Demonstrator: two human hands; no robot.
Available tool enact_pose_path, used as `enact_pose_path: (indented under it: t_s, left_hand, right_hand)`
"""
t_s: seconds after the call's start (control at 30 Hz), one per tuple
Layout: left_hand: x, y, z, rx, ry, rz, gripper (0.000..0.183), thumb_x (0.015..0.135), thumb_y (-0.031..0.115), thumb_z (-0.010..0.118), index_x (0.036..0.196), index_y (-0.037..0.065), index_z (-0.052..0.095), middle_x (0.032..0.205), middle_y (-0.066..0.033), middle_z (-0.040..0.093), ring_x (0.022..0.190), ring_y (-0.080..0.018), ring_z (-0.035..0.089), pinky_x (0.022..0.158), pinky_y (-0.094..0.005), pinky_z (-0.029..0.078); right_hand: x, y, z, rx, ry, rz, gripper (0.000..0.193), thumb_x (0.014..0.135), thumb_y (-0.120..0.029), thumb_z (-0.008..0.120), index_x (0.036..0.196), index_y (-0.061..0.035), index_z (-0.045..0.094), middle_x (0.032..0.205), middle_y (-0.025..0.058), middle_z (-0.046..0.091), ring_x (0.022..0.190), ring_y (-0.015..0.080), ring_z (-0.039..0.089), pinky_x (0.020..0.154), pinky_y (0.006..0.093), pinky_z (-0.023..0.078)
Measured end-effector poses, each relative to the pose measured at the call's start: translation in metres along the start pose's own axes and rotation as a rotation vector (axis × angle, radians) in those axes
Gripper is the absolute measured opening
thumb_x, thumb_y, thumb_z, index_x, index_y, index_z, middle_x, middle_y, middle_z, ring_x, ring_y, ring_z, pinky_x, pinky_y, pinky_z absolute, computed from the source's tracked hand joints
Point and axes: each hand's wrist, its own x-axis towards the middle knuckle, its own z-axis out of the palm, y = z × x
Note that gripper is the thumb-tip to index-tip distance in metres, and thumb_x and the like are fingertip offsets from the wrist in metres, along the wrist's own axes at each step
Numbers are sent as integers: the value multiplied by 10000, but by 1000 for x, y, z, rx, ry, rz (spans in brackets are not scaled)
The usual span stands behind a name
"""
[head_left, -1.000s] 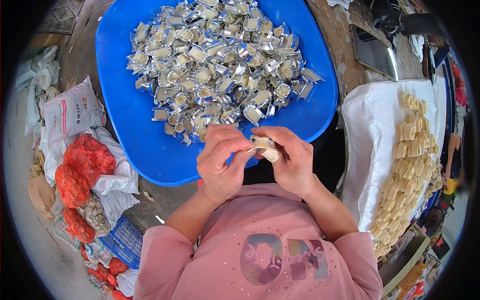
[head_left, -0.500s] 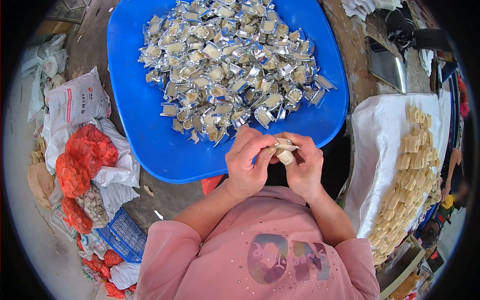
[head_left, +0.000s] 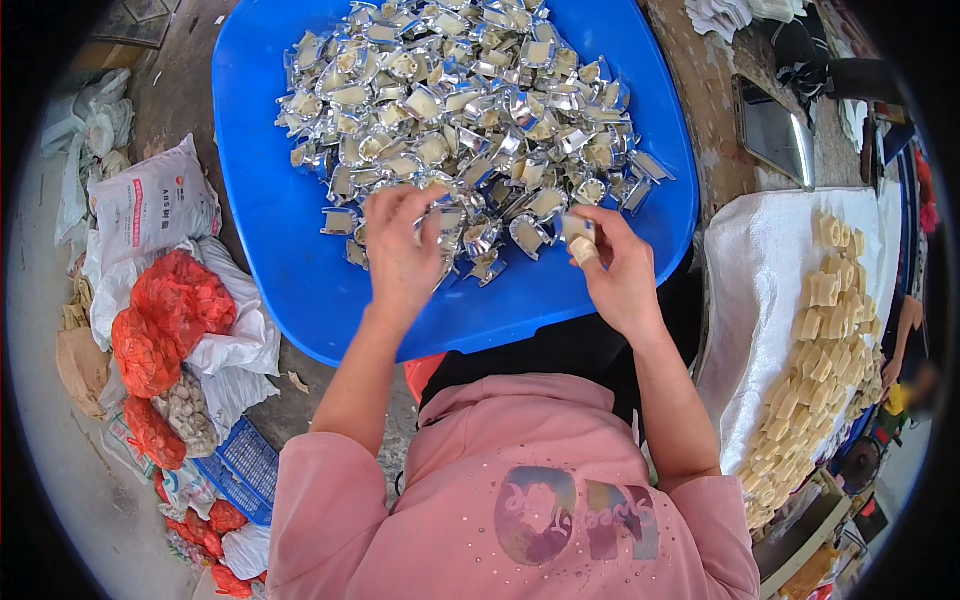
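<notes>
A heap of small silver-edged, cream-centred parts (head_left: 430, 130) fills the middle of a big blue tub (head_left: 300, 310). At the near left side of the heap is my left hand (head_left: 400, 250), its thumb and forefinger apart over the parts; whether a fingertip touches one is hard to see. Between the thumb and fingers of my right hand (head_left: 622, 275) is a small cream-coloured piece (head_left: 583, 248), held over the tub's near right part. A paler, flat part of it sticks up beside the fingers, slightly blurred.
Right of the tub, many similar cream pieces (head_left: 820, 360) lie on a white woven sheet (head_left: 745, 260). A phone-like dark slab (head_left: 770, 130) rests beyond it. To the left are red bags (head_left: 150, 340), a white sack (head_left: 155, 200) and a blue crate (head_left: 240, 470).
My hands have parted from where they met around the cream piece. The left moved forward and left to the heap; the right moved slightly forward, keeping a cream piece.
</notes>
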Motion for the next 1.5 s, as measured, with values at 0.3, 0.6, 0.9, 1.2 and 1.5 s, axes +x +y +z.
enact_pose_path:
  t_s: [0.3,0.6,0.9,1.2,1.5]
  left_hand:
    - [13,-20,11,354,-227,215,264,735,-4,663,977,101,675,1053,-110,543,960,-316,517,817,-409,462]
    - [5,-22,-7,8,3,-152,177,792,-11,649,962,18,610,869,-120,618,687,-208,637,623,-293,518]
    - [-24,46,6,-846,-229,-277,153,867,-4,619,1009,-34,568,960,-112,638,841,-160,639,708,-280,544]
    - [-27,73,15,-1106,-76,-368,95,887,-3,584,973,-31,556,867,-69,600,742,-105,603,647,-252,535]
    - [-28,83,22,-1135,6,-362,97,931,45,546,1008,-15,537,867,-51,598,726,-81,578,611,-231,513]
  right_hand:
    - [9,2,0,-129,56,-50,525,801,62,555,1305,-63,478,1257,187,515,1001,315,590,788,366,516]
    - [4,5,4,27,50,-137,429,787,78,604,1194,-49,562,1099,138,583,933,240,603,767,320,509]
    - [-17,-20,28,254,-16,-374,287,757,110,624,1014,-12,592,945,134,610,838,263,612,716,322,500]
    - [-28,-15,36,443,73,-343,281,795,134,535,1036,-12,533,959,115,531,850,199,545,742,288,462]
    - [-28,-33,39,445,97,-319,242,849,109,478,1065,1,497,976,111,477,844,173,500,701,257,451]
